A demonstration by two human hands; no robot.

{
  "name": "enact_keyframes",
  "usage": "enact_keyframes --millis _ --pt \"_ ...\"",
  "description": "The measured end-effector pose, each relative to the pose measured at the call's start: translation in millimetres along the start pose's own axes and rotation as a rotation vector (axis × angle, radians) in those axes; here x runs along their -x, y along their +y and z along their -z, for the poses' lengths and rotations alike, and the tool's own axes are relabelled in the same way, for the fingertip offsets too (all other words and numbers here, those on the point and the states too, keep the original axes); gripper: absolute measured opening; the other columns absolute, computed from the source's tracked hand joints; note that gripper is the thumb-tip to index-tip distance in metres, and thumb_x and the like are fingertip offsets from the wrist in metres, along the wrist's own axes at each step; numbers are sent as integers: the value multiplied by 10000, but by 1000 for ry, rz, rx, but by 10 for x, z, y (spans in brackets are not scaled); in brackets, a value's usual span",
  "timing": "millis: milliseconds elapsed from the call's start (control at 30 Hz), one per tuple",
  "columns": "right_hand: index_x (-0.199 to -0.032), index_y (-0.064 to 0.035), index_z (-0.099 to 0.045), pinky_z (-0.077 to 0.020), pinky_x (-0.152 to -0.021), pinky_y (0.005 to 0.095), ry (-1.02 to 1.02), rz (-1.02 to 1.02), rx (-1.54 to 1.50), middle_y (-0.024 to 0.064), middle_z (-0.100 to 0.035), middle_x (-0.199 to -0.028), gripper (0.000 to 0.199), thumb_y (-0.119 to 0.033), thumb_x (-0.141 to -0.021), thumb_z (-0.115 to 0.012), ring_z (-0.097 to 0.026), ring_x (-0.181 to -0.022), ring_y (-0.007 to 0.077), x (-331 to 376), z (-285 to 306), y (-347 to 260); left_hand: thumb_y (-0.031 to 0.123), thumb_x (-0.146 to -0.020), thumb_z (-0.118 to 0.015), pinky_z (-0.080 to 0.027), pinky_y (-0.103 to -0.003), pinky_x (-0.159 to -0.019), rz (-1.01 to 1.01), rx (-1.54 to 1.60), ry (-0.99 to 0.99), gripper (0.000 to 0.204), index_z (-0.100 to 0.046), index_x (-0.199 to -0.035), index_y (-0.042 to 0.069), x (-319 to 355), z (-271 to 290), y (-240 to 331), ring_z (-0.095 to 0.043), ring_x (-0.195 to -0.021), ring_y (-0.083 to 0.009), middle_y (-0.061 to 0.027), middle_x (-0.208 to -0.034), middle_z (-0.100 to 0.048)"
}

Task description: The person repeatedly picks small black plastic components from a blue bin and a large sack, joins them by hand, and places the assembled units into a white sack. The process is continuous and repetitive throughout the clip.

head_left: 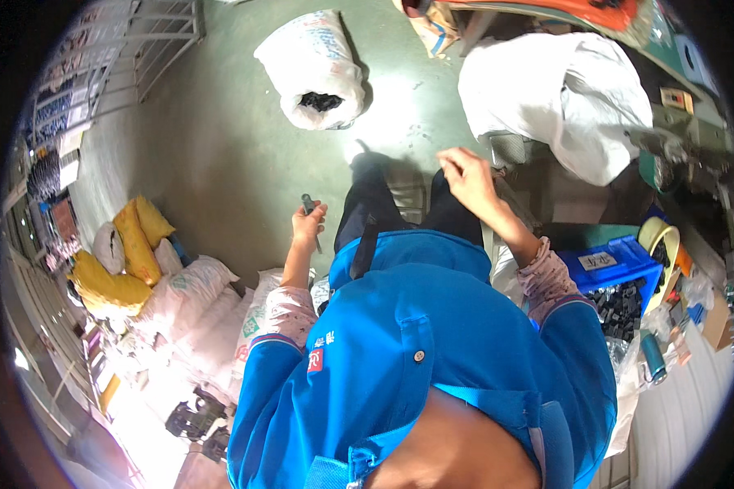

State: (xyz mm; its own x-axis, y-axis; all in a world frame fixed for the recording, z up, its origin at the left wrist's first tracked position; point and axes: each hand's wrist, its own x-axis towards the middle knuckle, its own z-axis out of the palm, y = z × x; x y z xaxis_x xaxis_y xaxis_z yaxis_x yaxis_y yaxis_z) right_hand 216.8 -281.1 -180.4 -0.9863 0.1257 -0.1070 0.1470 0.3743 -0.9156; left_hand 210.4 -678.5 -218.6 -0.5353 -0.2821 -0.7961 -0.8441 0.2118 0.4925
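My left hand (309,223) is out to the left of my legs, its fingers closed round a slim dark tool (307,200). The tool's thick end sticks up above the fingers and a thin end shows below; its exact kind is unclear. Over my right knee, my right hand (468,178) is raised with its fingers curled together. Whether it pinches something small cannot be made out. Ahead of me on the floor lies a white woven sack (310,57), its open mouth toward me and dark pieces (321,102) inside.
A large white sack (518,85) is at the front right beside a green bench. By my right elbow, a blue bin (626,251) holds black parts (618,310), with a teal bottle (652,356) nearby. Yellow sacks (110,284) and pale sacks (192,293) are piled at left, below metal racks (159,37).
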Motion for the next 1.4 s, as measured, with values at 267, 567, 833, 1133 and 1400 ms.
enact_keyframes --millis 267,567,833,1133,1400 --pt "-847 -40 -611 -512 -742 497 -494 39 348 178 -625 -862 119 -146 -877 -565 -619 -832 400 -359 -1860 143 333 -776 -713 -524 -477 -841 -203 -843 -96 511 -590 -1176 38 -975 883 -262 -661 -955 -422 -252 -970 -692" --pt "-1038 -10 -596 -546 -797 462 -1046 -64 831 235 -547 -1103 203 -34 -838 -621 -637 -930 403 -1282 -3982 787 220 -797 -694 -522 -526 -743 -268 -733 -121 311 -538 -1035 92 -1893 1315 -662 -658 -855 -422 -203 -888 -681" --pt "-1213 -16 -576 -571 -793 443 -1246 -60 953 294 -464 -1338 360 -43 -858 -621 -646 -991 414 -2097 -5563 1938 143 -698 -750 -503 -437 -755 -356 -588 -46 343 -587 -993 81 -2238 964 -833 -612 -906 -321 -100 -920 -630" --pt "-1388 -125 -482 -348 -1081 533 -1061 208 1025 247 -431 -1434 554 -98 -843 -572 -427 -1318 413 -2289 -6758 3990 49 -562 -732 -496 -392 -677 -129 -336 -105 396 -604 -930 121 -2375 1090 -778 -609 -779 -272 -50 -809 -595" --pt "-1279 -95 -519 -431 -971 533 -1112 289 917 262 -504 -1283 464 -203 -839 -622 -535 -1140 447 -2246 -6565 3673 23 -611 -758 -501 -387 -650 -167 -379 -71 306 -606 -870 84 -2479 1071 -815 -630 -768 -290 -70 -831 -642"
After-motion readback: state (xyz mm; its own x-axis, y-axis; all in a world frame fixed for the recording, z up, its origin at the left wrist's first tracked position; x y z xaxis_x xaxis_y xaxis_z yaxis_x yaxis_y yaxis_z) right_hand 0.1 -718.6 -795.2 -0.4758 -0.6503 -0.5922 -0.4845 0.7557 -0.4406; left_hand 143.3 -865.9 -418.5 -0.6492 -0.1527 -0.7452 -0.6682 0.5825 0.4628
